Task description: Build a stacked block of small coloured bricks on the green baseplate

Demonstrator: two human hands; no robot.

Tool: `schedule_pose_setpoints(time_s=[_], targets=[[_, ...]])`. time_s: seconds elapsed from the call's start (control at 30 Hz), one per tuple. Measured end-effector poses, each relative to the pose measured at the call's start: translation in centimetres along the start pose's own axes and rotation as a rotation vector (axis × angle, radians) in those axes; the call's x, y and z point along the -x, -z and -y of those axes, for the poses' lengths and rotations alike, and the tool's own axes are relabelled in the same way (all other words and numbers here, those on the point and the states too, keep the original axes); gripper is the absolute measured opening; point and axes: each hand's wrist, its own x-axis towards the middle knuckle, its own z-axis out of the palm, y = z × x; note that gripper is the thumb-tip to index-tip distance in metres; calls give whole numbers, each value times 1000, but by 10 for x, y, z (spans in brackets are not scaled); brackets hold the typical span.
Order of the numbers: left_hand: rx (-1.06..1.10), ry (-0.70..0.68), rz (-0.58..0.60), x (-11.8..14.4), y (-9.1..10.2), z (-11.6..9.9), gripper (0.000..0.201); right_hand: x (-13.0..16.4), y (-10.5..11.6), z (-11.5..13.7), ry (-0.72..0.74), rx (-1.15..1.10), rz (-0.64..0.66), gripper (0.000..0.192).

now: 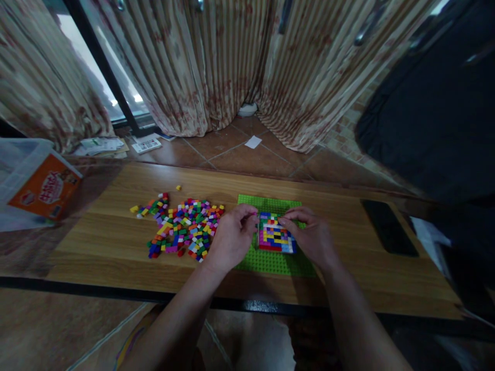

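Striped curtains (pixel 216 62) hang behind a wooden surface (pixel 116 242). On it the left hand (pixel 232 234) has fingers curled narrow at the left edge of a block of bricks (pixel 275 238) on a green baseplate (pixel 270 263); whether it pinches a brick, I cannot tell. Opposite, the right hand (pixel 313 237) presses fingertips on the block's top edge. Loose bricks (pixel 181 226) lie just left of the left hand; a phone (pixel 389 226) lies well right of the right hand.

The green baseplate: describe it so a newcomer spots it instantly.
On the wooden table, right of the loose brick pile, lies the green baseplate. Both hands rest on it. Unlike anything nearby, it is flat, studded and carries a multicoloured block.
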Motion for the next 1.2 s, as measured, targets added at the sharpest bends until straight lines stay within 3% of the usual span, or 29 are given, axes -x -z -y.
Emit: schedule_pose_setpoints(time_s=[0.3, 0.5, 1.0, 1.2], targets=[[-3, -17, 0, 1, 1, 1, 11, -3, -1, 1, -59, 39, -62, 25], [-19, -18, 5, 1, 1, 2, 11, -3, -8, 2, -65, 37, -45, 23], [-12, -28, 0, 0, 0, 4, 13, -2, -13, 7, -237, -102, -7, 23], [117, -10, -39, 1, -2, 0, 12, -1, -11, 6, -162, -82, -31, 23]])
